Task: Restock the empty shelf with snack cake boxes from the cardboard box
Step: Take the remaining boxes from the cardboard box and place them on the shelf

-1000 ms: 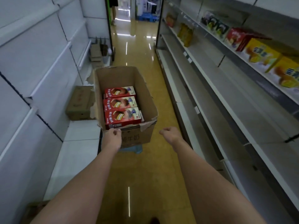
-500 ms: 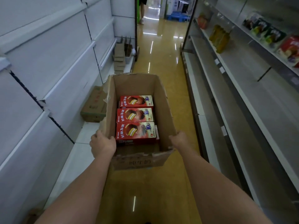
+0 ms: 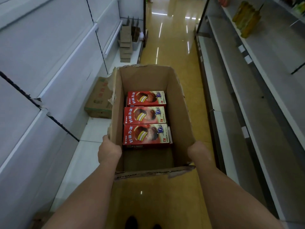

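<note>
Gripping the carton (image 3: pixel 179 113) by its near side walls — left hand (image 3: pixel 109 152) and right hand (image 3: pixel 198 152) curled on it — three red cake boxes (image 3: pixel 145 119) lie inside, between both hands.

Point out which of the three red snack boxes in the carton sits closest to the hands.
The nearest red box, last in the row of three. It lies level with the left hand on the carton wall; the other two sit farther up the carton.
</note>
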